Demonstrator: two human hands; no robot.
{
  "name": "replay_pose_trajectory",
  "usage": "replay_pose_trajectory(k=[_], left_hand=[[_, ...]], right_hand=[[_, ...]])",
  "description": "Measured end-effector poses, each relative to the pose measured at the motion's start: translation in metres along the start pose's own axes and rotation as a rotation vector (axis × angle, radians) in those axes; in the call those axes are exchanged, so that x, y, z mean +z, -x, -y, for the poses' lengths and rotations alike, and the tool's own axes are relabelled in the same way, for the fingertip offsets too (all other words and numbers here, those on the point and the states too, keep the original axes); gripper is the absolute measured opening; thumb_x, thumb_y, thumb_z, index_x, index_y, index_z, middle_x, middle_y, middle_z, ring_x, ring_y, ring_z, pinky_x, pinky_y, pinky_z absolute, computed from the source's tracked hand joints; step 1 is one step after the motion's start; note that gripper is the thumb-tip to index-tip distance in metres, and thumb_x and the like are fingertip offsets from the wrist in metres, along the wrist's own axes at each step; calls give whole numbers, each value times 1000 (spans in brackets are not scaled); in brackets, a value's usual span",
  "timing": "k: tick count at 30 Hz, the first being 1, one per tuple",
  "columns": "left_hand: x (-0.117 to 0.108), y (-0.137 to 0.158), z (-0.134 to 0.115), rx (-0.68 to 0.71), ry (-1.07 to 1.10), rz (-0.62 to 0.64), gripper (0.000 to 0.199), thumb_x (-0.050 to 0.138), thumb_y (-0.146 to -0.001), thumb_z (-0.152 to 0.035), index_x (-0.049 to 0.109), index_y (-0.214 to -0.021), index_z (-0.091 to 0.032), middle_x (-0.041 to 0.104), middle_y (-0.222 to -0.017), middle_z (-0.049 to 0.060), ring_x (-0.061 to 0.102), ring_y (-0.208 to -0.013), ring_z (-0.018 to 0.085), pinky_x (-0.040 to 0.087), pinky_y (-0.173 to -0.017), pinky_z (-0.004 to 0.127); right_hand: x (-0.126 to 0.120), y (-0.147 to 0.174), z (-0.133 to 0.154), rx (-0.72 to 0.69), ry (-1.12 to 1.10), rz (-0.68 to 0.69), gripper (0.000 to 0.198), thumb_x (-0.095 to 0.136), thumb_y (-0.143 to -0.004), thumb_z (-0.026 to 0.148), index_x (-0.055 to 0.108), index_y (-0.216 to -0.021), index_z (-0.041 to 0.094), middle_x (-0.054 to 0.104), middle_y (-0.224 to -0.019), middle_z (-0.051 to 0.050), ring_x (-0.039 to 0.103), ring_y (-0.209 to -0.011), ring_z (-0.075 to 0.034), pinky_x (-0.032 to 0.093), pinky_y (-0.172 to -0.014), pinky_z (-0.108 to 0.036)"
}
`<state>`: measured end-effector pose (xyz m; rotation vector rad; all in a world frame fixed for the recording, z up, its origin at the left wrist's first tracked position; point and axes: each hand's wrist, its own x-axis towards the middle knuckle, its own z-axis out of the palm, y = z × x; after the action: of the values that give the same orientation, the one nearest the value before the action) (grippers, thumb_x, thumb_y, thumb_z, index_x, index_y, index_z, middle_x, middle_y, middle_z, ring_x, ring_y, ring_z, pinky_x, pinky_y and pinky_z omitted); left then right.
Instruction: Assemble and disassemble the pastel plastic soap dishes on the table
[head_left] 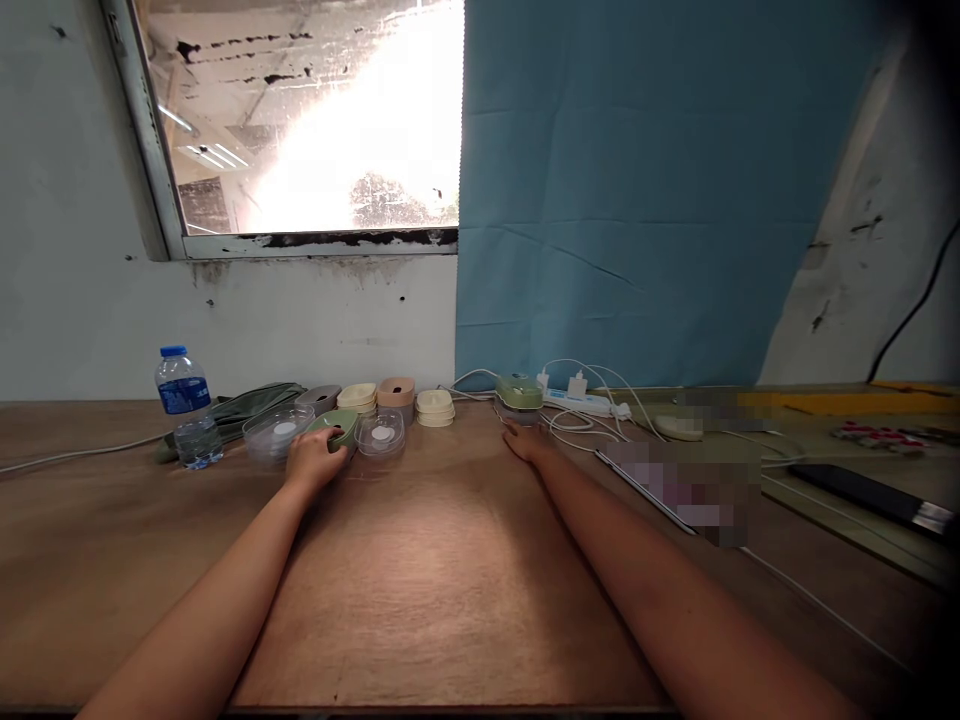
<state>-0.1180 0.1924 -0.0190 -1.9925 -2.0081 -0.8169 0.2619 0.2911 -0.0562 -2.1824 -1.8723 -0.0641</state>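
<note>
My left hand point(313, 459) reaches far across the wooden table point(450, 580) and closes over a small green lidded container point(339, 429). Clear plastic cups point(381, 436) with white discs inside stand on either side of it. My right hand point(525, 440) lies flat on the table, fingers extended, just in front of a green-lidded clear container point(518, 395) without gripping it. Behind the left hand stand a grey lid point(319, 399), a cream stack point(357, 397), a tan container point(396, 392) and stacked cream lids point(435, 407).
A water bottle point(184, 408) with a blue cap stands at the left beside a dark green pouch point(247, 408). A white power strip point(581, 402) with chargers and cables lies at the back right. A dark flat device point(870, 495) rests far right. Wall, window and blue curtain close the back.
</note>
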Motion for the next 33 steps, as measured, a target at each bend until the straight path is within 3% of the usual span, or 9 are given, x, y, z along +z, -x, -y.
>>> replay_pose_trajectory(k=[14, 21, 27, 30, 33], left_hand=[[0, 0, 0, 17, -45, 21, 39, 47, -73, -29, 63, -106, -16, 63, -110, 10, 55, -104, 27, 36, -91, 35], [3, -2, 2, 32, -56, 37, 35, 46, -75, -28, 64, -103, -19, 63, -112, 8, 57, -103, 25, 29, -99, 35], [0, -2, 0, 43, -63, 42, 36, 46, -75, -26, 63, -106, -17, 66, -106, 10, 59, -99, 25, 37, -91, 32], [-2, -1, -1, 60, -63, 42, 35, 45, -77, -25, 62, -106, -16, 64, -109, 9, 58, -100, 25, 39, -86, 31], [-2, -2, -2, 73, -63, 33, 33, 44, -78, -24, 61, -106, -17, 63, -112, 9, 57, -102, 24, 39, -86, 31]], right_hand=[[2, -3, -3, -6, 2, 14, 32, 50, -88, 31, 49, -116, 16, 51, -117, -8, 54, -99, -21, 46, -83, -42], [0, 1, 0, -4, 14, 16, 33, 50, -88, 32, 48, -117, 17, 49, -120, -8, 52, -103, -22, 44, -86, -44], [-10, 12, 9, -11, 42, -8, 31, 50, -88, 31, 49, -115, 16, 51, -117, -8, 54, -100, -21, 46, -84, -43], [-20, 20, 19, -51, 56, -48, 29, 50, -88, 30, 51, -114, 17, 51, -117, -8, 54, -100, -20, 45, -84, -42], [-30, 32, 42, -193, 47, -97, 28, 50, -88, 30, 52, -112, 16, 51, -118, -8, 52, -102, -21, 43, -86, -43]])
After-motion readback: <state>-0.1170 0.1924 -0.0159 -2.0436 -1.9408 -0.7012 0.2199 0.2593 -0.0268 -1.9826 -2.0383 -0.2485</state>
